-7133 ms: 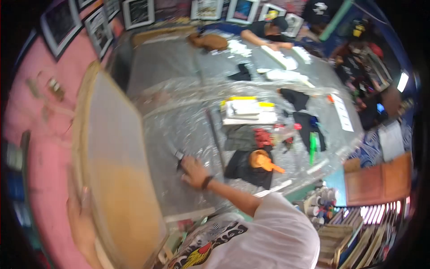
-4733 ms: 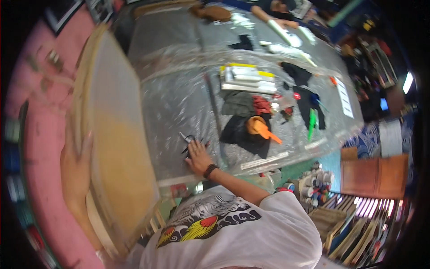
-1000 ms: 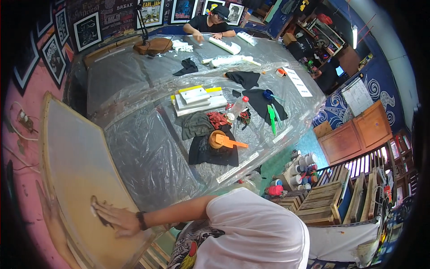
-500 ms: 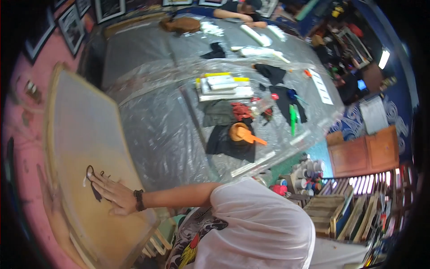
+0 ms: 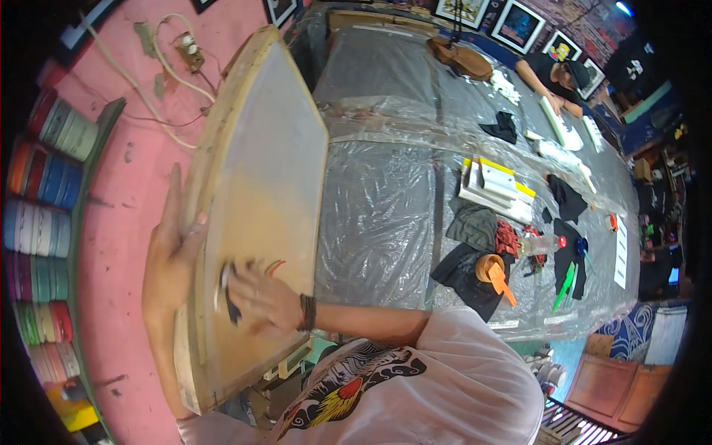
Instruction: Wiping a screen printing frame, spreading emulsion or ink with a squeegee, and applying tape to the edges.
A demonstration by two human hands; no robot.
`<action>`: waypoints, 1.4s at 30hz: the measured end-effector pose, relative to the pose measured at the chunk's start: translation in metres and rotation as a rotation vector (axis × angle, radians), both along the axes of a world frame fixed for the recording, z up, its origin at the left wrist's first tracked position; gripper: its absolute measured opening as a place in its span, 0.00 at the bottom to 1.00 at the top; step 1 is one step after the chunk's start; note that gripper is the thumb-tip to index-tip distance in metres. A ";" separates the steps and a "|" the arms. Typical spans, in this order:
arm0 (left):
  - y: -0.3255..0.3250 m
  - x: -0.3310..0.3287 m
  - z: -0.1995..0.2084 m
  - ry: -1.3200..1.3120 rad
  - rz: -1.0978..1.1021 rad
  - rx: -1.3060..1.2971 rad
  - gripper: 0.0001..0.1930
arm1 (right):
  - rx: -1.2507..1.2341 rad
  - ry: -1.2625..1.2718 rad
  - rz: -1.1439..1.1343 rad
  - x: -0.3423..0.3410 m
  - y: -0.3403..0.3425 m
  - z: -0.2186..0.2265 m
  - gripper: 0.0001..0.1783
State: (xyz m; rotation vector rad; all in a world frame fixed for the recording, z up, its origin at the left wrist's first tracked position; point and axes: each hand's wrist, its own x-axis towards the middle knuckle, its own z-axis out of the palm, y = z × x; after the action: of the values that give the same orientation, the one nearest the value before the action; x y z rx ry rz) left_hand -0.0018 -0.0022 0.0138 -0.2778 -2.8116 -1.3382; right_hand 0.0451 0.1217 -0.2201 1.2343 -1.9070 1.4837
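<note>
A workshop, by all signs a screen-printing one, fills the view I have from my remote post. A wooden frame stretched with pale mesh (image 5: 274,141), stained amber below, stands left of centre before a chipped pink wall (image 5: 122,311). Tubs in many colours (image 5: 41,230) crowd shelving at far left. A broad table under clear plastic (image 5: 378,200) spans the middle, bearing an orange spatula (image 5: 502,285) and dark rags (image 5: 460,274) at right of centre. Another person (image 5: 552,78) leans over it at upper right, below framed pictures (image 5: 518,27).
</note>
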 end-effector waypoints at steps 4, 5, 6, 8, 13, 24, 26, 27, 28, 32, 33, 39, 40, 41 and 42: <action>-0.004 -0.001 0.002 0.009 -0.007 -0.042 0.35 | 0.054 0.193 0.070 -0.013 0.014 -0.066 0.30; 0.000 -0.005 0.000 -0.012 -0.020 -0.076 0.35 | 0.113 0.048 -0.139 -0.028 0.025 -0.090 0.28; -0.001 -0.005 -0.002 -0.018 -0.020 -0.081 0.35 | 0.165 -0.105 -0.338 -0.036 0.030 -0.103 0.26; -0.007 -0.007 -0.009 0.014 -0.042 -0.035 0.35 | 0.008 -0.347 -0.428 -0.048 0.055 -0.099 0.28; -0.007 -0.004 -0.007 -0.004 -0.032 -0.002 0.36 | -0.005 -0.458 -0.659 -0.076 0.123 -0.098 0.20; -0.041 -0.013 -0.020 0.136 -0.080 -0.252 0.42 | 0.927 -0.753 -0.648 0.003 0.233 0.121 0.33; -0.032 -0.017 -0.021 0.098 -0.057 -0.255 0.42 | 0.880 -0.564 -0.643 0.061 0.201 0.210 0.26; -0.032 -0.016 -0.020 0.070 -0.070 -0.238 0.42 | 0.888 -0.435 -0.674 0.089 0.179 0.243 0.24; -0.037 -0.011 -0.020 0.071 -0.071 -0.260 0.42 | 0.913 -0.383 -0.646 0.113 0.155 0.274 0.23; -0.033 -0.008 -0.015 0.066 -0.068 -0.305 0.47 | 0.961 -0.198 -0.700 0.178 0.101 0.318 0.18; -0.030 -0.006 -0.013 0.051 -0.045 -0.301 0.48 | 0.940 -0.225 -0.721 0.189 0.099 0.321 0.18; -0.009 -0.020 -0.022 0.217 -0.109 -0.333 0.48 | 0.848 -0.370 -0.790 0.237 0.083 0.333 0.18; -0.004 -0.020 -0.019 0.213 -0.123 -0.334 0.48 | 0.835 -0.395 -0.799 0.243 0.085 0.334 0.18; -0.009 -0.012 -0.009 0.142 -0.160 -0.274 0.49 | 0.817 -0.423 -0.782 0.246 0.082 0.331 0.18; -0.014 -0.005 -0.005 0.071 -0.192 -0.213 0.49 | 0.799 -0.449 -0.762 0.248 0.079 0.329 0.18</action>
State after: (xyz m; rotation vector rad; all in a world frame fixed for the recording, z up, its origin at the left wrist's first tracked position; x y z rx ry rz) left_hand -0.0065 -0.0163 0.0084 -0.6000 -2.9303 -1.0300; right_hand 0.2932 0.2009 0.1086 0.2683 -2.9568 0.6121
